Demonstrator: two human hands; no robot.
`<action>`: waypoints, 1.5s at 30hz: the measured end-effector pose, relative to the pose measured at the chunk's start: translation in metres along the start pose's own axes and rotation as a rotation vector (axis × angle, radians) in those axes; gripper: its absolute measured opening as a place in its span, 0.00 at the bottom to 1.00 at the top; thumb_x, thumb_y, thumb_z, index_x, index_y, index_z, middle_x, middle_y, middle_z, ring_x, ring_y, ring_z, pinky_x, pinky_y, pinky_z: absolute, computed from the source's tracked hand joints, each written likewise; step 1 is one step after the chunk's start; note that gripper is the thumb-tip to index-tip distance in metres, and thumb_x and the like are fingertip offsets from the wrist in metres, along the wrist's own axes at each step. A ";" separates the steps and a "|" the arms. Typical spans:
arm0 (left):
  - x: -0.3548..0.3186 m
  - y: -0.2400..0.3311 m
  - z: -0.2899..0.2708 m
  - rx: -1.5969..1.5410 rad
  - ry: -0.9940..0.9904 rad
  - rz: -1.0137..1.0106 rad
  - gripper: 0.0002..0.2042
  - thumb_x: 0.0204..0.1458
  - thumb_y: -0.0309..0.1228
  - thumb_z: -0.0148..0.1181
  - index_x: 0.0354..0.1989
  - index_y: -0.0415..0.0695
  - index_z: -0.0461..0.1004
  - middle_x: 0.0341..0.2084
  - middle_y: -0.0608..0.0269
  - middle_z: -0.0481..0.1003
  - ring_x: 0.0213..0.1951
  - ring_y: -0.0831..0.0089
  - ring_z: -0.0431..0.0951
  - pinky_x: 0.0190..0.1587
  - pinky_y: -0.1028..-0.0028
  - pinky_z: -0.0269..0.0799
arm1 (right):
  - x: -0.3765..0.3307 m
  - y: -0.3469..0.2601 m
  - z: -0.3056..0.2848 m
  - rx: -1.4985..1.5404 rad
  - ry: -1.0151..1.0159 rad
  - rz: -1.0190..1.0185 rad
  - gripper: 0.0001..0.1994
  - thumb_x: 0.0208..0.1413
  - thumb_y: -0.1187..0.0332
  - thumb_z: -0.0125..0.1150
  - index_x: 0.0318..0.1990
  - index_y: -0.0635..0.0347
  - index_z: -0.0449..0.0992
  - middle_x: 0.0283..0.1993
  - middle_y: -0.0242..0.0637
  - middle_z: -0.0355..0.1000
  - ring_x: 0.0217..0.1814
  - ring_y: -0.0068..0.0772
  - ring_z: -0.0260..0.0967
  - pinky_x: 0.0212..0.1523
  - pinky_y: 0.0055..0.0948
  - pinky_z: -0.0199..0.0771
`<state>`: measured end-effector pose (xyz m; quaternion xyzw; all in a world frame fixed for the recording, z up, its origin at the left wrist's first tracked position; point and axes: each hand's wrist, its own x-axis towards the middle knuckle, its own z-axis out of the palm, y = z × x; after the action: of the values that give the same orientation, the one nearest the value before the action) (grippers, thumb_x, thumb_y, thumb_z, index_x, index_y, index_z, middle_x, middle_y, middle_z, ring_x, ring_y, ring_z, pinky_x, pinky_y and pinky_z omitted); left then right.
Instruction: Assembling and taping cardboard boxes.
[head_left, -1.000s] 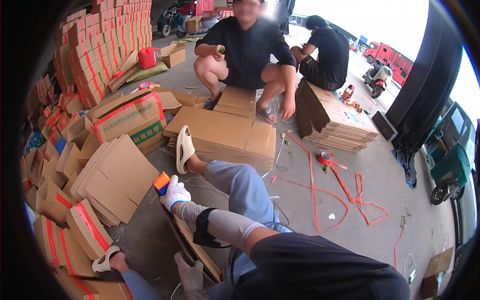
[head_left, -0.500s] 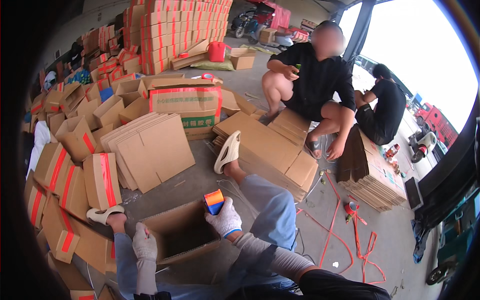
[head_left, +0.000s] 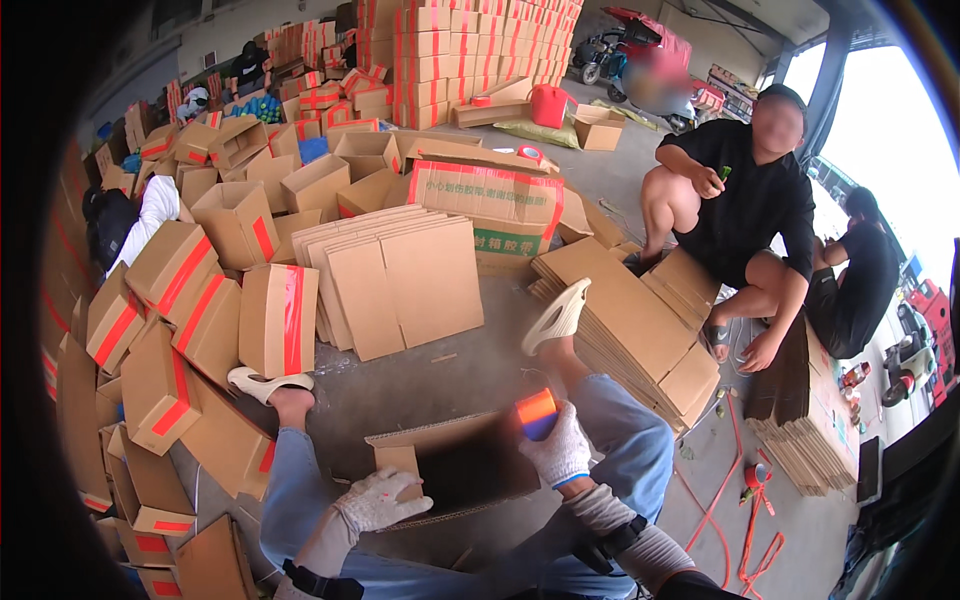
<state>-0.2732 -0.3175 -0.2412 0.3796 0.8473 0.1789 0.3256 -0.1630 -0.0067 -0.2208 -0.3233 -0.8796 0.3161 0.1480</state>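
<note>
Between my legs stands an open cardboard box (head_left: 465,510), its inside dark. My left hand (head_left: 378,500), in a whitish knit glove, rests at the box's left end with its fingers stretched out. A small upright end flap (head_left: 398,462) is right by its thumb. At the box's right end my right hand (head_left: 560,448), gloved too, grips an orange and blue block that looks like a tape dispenser (head_left: 538,414). Its lower part is hidden by the glove, and it is blurred.
Opened boxes with red tape (head_left: 205,305) crowd the left. Flat cardboard sheets (head_left: 405,285) lean ahead of me; a flat stack (head_left: 625,325) lies right of my foot. A person in black (head_left: 735,190) squats beyond it. Red strapping (head_left: 765,535) trails over the floor at right.
My left hand has moved from the box's near left side onto its left end, and its fingers have spread. The right hand still holds the dispenser. The whole view has swung left.
</note>
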 end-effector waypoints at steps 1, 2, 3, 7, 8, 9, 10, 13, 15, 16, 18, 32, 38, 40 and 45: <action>-0.015 0.024 -0.008 -0.037 -0.047 -0.045 0.41 0.54 0.69 0.51 0.65 0.48 0.68 0.65 0.45 0.64 0.68 0.48 0.64 0.68 0.57 0.61 | 0.003 0.010 -0.007 0.008 0.034 0.046 0.39 0.42 0.56 0.76 0.60 0.60 0.61 0.49 0.56 0.75 0.53 0.59 0.75 0.52 0.48 0.76; -0.027 0.036 0.005 0.094 -0.035 -0.077 0.43 0.52 0.70 0.53 0.68 0.49 0.65 0.67 0.45 0.62 0.69 0.50 0.62 0.68 0.55 0.61 | 0.002 0.015 -0.010 0.040 0.031 0.067 0.39 0.42 0.56 0.77 0.60 0.59 0.61 0.49 0.56 0.75 0.53 0.59 0.76 0.52 0.48 0.76; -0.033 0.058 0.010 0.162 -0.002 -0.019 0.39 0.54 0.67 0.52 0.66 0.52 0.70 0.68 0.46 0.61 0.71 0.53 0.59 0.69 0.52 0.60 | 0.000 0.020 -0.015 0.067 0.039 0.095 0.40 0.42 0.56 0.77 0.60 0.59 0.61 0.49 0.55 0.75 0.52 0.59 0.76 0.52 0.48 0.76; -0.019 0.037 0.035 0.212 0.067 -0.042 0.30 0.57 0.64 0.51 0.52 0.54 0.82 0.65 0.48 0.64 0.71 0.55 0.60 0.67 0.52 0.63 | -0.004 0.008 -0.022 0.136 -0.058 -0.050 0.39 0.41 0.57 0.77 0.60 0.61 0.63 0.48 0.51 0.75 0.53 0.53 0.76 0.54 0.43 0.76; -0.015 0.034 0.032 0.171 0.055 -0.011 0.28 0.58 0.64 0.51 0.48 0.55 0.84 0.63 0.49 0.66 0.71 0.55 0.60 0.66 0.53 0.64 | 0.001 0.003 -0.043 0.185 -0.090 -0.104 0.38 0.41 0.59 0.77 0.59 0.62 0.64 0.48 0.50 0.75 0.53 0.51 0.76 0.55 0.42 0.75; -0.012 0.036 0.031 0.157 0.068 -0.009 0.28 0.58 0.64 0.51 0.48 0.55 0.84 0.63 0.49 0.66 0.71 0.55 0.60 0.66 0.53 0.64 | 0.009 0.006 -0.066 0.228 -0.122 -0.155 0.37 0.41 0.61 0.76 0.59 0.62 0.65 0.48 0.48 0.75 0.53 0.50 0.76 0.56 0.40 0.75; -0.014 0.038 0.030 0.219 0.069 0.013 0.29 0.58 0.64 0.50 0.47 0.54 0.85 0.62 0.49 0.68 0.70 0.55 0.60 0.65 0.53 0.66 | 0.019 0.015 -0.085 0.196 -0.164 -0.294 0.37 0.38 0.63 0.76 0.58 0.61 0.67 0.49 0.46 0.75 0.52 0.47 0.76 0.57 0.38 0.74; -0.009 0.042 0.026 0.308 0.061 0.046 0.31 0.56 0.67 0.50 0.45 0.52 0.85 0.55 0.51 0.72 0.66 0.59 0.66 0.61 0.54 0.71 | 0.048 0.011 -0.091 0.218 -0.423 -0.503 0.39 0.35 0.61 0.80 0.58 0.60 0.69 0.49 0.43 0.75 0.52 0.42 0.74 0.58 0.38 0.73; -0.007 0.045 0.014 0.223 0.040 -0.043 0.33 0.54 0.68 0.51 0.45 0.51 0.84 0.50 0.54 0.74 0.62 0.61 0.71 0.57 0.54 0.74 | 0.063 -0.008 -0.081 0.184 -0.519 -0.497 0.39 0.36 0.60 0.81 0.58 0.60 0.70 0.50 0.42 0.75 0.52 0.41 0.74 0.57 0.37 0.73; -0.008 0.040 0.016 0.270 0.099 -0.023 0.34 0.52 0.69 0.53 0.47 0.51 0.83 0.46 0.58 0.75 0.56 0.63 0.76 0.52 0.55 0.77 | 0.077 -0.004 -0.070 0.211 -0.563 -0.518 0.39 0.37 0.60 0.81 0.59 0.59 0.69 0.50 0.43 0.75 0.52 0.41 0.74 0.57 0.37 0.74; -0.010 0.037 0.014 0.246 0.175 0.027 0.34 0.52 0.69 0.53 0.48 0.51 0.82 0.46 0.59 0.76 0.55 0.63 0.76 0.50 0.55 0.78 | 0.090 -0.009 -0.057 0.260 -0.691 -0.506 0.39 0.38 0.60 0.80 0.60 0.58 0.69 0.50 0.44 0.76 0.52 0.42 0.75 0.55 0.37 0.75; -0.007 0.047 0.001 -0.009 0.415 -0.318 0.31 0.36 0.63 0.73 0.37 0.46 0.85 0.32 0.59 0.84 0.36 0.61 0.85 0.42 0.63 0.80 | 0.046 0.049 0.022 0.923 -0.616 -0.223 0.34 0.49 0.66 0.73 0.64 0.60 0.65 0.57 0.33 0.70 0.61 0.27 0.67 0.64 0.31 0.67; 0.042 0.011 -0.033 0.168 0.216 -0.256 0.34 0.43 0.71 0.61 0.37 0.50 0.85 0.34 0.57 0.84 0.40 0.59 0.84 0.44 0.61 0.77 | 0.034 0.046 0.035 1.140 -0.242 -0.113 0.33 0.46 0.74 0.69 0.63 0.62 0.65 0.55 0.34 0.70 0.58 0.27 0.68 0.61 0.31 0.69; 0.061 0.016 -0.026 0.168 0.262 -0.247 0.32 0.46 0.70 0.58 0.39 0.51 0.83 0.33 0.57 0.82 0.42 0.58 0.83 0.45 0.58 0.76 | 0.040 0.050 -0.002 0.966 -0.087 -0.239 0.33 0.40 0.74 0.69 0.59 0.62 0.67 0.53 0.35 0.71 0.55 0.28 0.70 0.58 0.32 0.72; 0.081 0.004 0.000 0.346 0.576 -0.037 0.30 0.44 0.59 0.67 0.49 0.50 0.78 0.48 0.52 0.77 0.53 0.52 0.77 0.47 0.54 0.73 | 0.049 0.032 -0.054 0.604 -0.370 -0.392 0.38 0.37 0.62 0.80 0.58 0.62 0.68 0.50 0.34 0.74 0.51 0.27 0.73 0.56 0.32 0.75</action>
<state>-0.3120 -0.2532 -0.2729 0.3475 0.9291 0.1263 0.0066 -0.1595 0.0698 -0.1982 -0.0292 -0.8040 0.5789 0.1328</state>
